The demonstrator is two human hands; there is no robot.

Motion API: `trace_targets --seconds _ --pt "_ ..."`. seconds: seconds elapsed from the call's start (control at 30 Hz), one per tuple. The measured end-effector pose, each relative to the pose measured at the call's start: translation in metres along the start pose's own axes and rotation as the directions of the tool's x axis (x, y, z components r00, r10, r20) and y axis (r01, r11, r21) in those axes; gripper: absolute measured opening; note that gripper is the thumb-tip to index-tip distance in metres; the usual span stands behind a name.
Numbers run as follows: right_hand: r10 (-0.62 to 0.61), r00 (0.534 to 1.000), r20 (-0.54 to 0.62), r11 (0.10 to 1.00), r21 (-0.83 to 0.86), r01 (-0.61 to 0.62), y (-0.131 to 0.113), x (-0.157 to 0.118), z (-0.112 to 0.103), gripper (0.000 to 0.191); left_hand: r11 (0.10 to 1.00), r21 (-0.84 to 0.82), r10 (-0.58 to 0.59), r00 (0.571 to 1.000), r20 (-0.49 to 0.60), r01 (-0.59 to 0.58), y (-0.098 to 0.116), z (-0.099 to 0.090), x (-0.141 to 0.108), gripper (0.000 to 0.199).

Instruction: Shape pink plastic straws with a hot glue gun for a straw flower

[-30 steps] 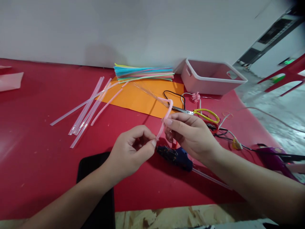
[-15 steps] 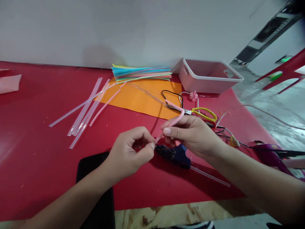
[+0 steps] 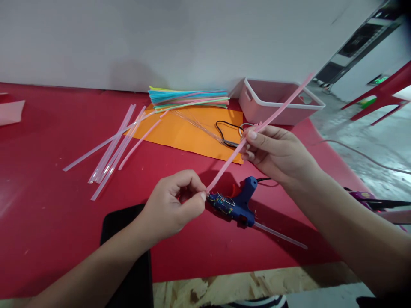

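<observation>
A fuzzy pink pipe cleaner (image 3: pixel 228 161) runs nearly straight between my two hands, rising to the right. My left hand (image 3: pixel 180 203) pinches its lower end. Higher up, my right hand (image 3: pixel 276 152) grips it between thumb and fingers, and its free end sticks up past the hand. Below lies a blue glue gun (image 3: pixel 236 207) on the red table, a clear glue stick (image 3: pixel 282 236) coming out of its back. The gun's nozzle is close to my left fingertips; I cannot tell whether they touch.
Several clear glue sticks (image 3: pixel 111 149) and a short pink pipe cleaner piece (image 3: pixel 138 146) lie at left. Coloured pipe cleaners (image 3: pixel 189 97) are piled behind an orange sheet (image 3: pixel 186 132). A pink bin (image 3: pixel 276 109) stands at the back right, a black flat object (image 3: pixel 131 256) at the front.
My right hand has moved up and right along the pipe cleaner, which was bent and is now nearly straight. My left hand has kept its pinch in almost the same place.
</observation>
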State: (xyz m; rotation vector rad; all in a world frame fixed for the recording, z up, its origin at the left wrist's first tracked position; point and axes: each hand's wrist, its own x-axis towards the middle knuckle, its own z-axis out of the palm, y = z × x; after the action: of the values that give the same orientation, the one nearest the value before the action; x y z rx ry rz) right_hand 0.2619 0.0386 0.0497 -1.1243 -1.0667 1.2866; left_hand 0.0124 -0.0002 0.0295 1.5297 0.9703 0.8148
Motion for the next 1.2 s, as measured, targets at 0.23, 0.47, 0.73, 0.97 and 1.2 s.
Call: trace_targets --seconds 0.23,0.47,0.73,0.97,1.2 --pt "-0.017 0.977 -0.211 0.999 -0.045 0.008 -0.024 0.020 -0.012 0.018 0.999 -0.020 -0.035 0.999 0.013 0.035 0.001 -0.001 0.001 0.010" --pt "-0.042 0.981 -0.189 0.998 0.039 0.050 -0.030 0.025 -0.023 0.013 0.997 0.007 -0.076 0.996 0.056 0.076 -0.004 0.000 0.001 0.010" --pt "-0.042 0.993 -0.114 0.998 0.031 0.045 -0.030 0.019 -0.040 0.028 0.983 -0.093 -0.142 0.977 0.160 0.158 -0.003 -0.001 0.001 0.033" --pt "0.003 0.997 -0.079 0.997 0.078 0.004 -0.032 0.014 -0.018 0.017 0.991 -0.106 -0.075 0.994 0.078 0.083 -0.006 0.003 0.003 0.033" --pt "0.079 0.994 -0.079 0.994 0.087 -0.072 -0.032 0.013 0.004 0.016 0.994 -0.075 -0.074 0.993 0.092 0.081 -0.008 0.002 0.002 0.019"
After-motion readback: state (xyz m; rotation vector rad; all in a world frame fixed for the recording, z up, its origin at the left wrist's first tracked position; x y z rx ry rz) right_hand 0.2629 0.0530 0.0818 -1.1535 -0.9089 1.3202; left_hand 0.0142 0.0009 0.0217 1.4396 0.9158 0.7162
